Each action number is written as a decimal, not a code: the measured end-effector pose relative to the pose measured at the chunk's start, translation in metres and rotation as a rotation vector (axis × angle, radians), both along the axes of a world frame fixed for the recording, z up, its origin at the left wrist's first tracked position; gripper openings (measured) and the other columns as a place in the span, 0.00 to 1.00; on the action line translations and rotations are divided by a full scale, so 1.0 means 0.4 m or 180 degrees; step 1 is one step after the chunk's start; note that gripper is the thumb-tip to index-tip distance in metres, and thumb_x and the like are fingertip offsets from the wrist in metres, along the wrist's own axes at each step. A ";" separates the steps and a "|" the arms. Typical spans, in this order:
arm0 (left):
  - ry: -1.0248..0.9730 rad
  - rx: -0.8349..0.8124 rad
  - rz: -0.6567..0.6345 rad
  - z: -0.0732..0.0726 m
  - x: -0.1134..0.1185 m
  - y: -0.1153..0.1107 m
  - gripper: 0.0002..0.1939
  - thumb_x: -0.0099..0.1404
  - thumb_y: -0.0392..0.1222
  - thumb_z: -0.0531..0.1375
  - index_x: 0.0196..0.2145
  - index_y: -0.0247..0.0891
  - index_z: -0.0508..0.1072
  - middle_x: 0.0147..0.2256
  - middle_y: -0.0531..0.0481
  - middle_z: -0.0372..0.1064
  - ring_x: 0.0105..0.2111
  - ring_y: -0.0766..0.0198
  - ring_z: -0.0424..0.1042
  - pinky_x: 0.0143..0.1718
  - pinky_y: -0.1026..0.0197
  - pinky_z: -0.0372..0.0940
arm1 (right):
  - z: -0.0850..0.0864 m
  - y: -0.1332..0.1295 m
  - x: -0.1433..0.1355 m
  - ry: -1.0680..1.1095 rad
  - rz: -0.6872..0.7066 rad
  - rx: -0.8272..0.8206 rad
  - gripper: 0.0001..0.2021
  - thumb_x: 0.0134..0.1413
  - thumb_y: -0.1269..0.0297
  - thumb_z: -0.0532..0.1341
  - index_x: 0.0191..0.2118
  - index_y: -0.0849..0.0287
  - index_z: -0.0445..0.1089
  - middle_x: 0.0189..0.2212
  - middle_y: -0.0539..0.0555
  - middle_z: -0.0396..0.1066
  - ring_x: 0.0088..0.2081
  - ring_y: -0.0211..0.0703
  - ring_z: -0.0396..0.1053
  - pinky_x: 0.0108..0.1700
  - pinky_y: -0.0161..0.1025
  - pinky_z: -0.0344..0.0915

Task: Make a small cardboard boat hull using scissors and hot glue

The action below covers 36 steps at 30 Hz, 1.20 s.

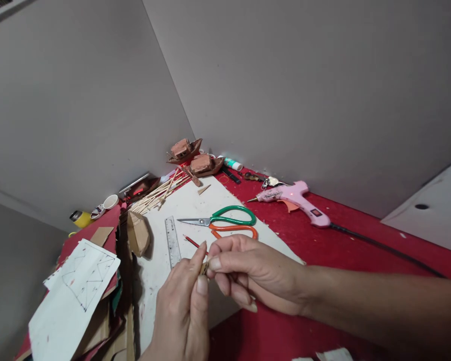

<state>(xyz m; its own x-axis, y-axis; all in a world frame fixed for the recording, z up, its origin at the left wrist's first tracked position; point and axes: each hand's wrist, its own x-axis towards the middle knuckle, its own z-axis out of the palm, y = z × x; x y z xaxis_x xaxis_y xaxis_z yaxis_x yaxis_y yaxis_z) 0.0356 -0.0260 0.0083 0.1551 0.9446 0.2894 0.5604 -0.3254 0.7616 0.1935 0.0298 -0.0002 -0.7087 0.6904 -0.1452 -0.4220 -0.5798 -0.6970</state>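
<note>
Between my two hands is a small brown piece (204, 269), which looks like cardboard and is mostly covered by fingers. My left hand (182, 306) pinches it from the left between thumb and forefinger. From the other side, the thumb and fingertips of my right hand (253, 271) close on its right end. Just beyond the hands lie scissors (206, 220) with one green and one orange handle, a red pencil (191, 241) and a clear ruler (172, 240). A cardboard boat hull (138, 234) rests to the left, apart from both hands.
A pink glue gun (304, 203) lies at right, its black cord (379, 246) trailing off. Brown model boats (203, 164) stand in the far corner beside thin wooden sticks (156, 194). At left, a paper with a drawing (77, 296) tops stacked cardboard. Grey walls enclose the red table (355, 243).
</note>
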 end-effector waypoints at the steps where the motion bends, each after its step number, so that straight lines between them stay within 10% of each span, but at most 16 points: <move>1: -0.0193 -0.0125 0.0058 0.003 0.002 0.001 0.20 0.70 0.46 0.52 0.56 0.42 0.71 0.45 0.42 0.74 0.47 0.54 0.69 0.47 0.56 0.63 | -0.001 0.001 -0.001 -0.0025 -0.0031 0.0050 0.06 0.42 0.65 0.63 0.24 0.61 0.67 0.14 0.45 0.68 0.10 0.27 0.58 0.11 0.23 0.54; 7: -0.1209 -0.1305 0.0265 0.032 0.001 0.014 0.22 0.65 0.56 0.56 0.42 0.35 0.79 0.32 0.44 0.74 0.31 0.58 0.69 0.34 0.60 0.64 | -0.008 -0.001 -0.001 -0.0519 -0.0729 0.1120 0.08 0.49 0.63 0.63 0.27 0.60 0.67 0.19 0.47 0.70 0.16 0.29 0.62 0.18 0.27 0.60; 15: -0.1806 -0.2018 -0.0050 0.038 0.008 0.033 0.22 0.66 0.55 0.54 0.29 0.34 0.74 0.25 0.46 0.69 0.26 0.62 0.67 0.31 0.62 0.61 | -0.036 0.012 0.005 -0.0993 -0.2360 0.4400 0.04 0.59 0.75 0.59 0.37 0.60 0.71 0.23 0.50 0.72 0.28 0.37 0.69 0.33 0.34 0.67; 36: -0.1629 -0.2044 -0.0420 -0.003 -0.003 0.041 0.23 0.70 0.52 0.47 0.30 0.34 0.73 0.23 0.49 0.66 0.25 0.63 0.64 0.30 0.62 0.58 | -0.070 0.041 0.007 -0.1136 -0.2716 0.5180 0.05 0.60 0.76 0.58 0.38 0.61 0.70 0.29 0.54 0.73 0.33 0.38 0.71 0.39 0.34 0.70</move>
<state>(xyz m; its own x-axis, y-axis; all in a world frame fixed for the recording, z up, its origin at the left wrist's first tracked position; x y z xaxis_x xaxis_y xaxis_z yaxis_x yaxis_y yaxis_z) 0.0343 -0.0098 0.0072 0.2718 0.9333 -0.2348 0.0819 0.2206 0.9719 0.1963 0.0461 -0.0283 -0.2312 0.3930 0.8900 0.0689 0.9191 -0.3879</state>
